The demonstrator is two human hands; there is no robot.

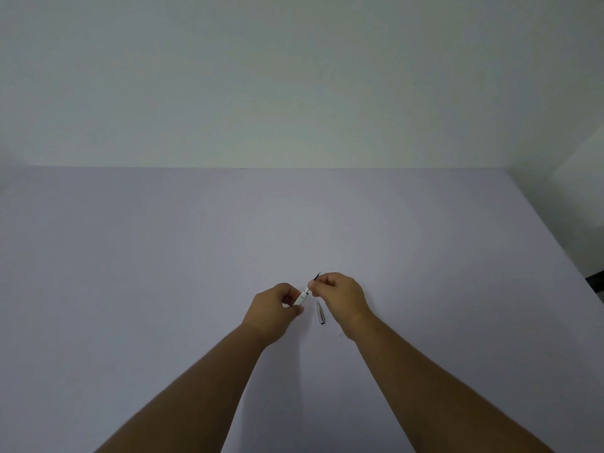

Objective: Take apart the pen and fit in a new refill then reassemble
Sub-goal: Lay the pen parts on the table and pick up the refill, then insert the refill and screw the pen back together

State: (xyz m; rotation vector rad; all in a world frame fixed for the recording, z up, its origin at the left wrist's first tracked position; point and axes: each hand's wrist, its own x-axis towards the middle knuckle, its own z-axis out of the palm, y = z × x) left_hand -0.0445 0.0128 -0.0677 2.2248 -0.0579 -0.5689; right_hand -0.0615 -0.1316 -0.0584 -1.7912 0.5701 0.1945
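Observation:
My left hand (273,308) grips the white pen barrel (301,297), which points up and to the right. My right hand (340,297) pinches the thin dark refill (316,276) that sticks out of the barrel's open end; its tip shows above my fingers. A silver cone-shaped pen tip piece (321,312) lies on the table between my two wrists, apart from both hands. Most of the barrel and the refill is hidden inside my fingers.
The pale lilac table (163,256) runs back to a plain wall. Its right edge slants down past a dark gap (593,279) at the far right.

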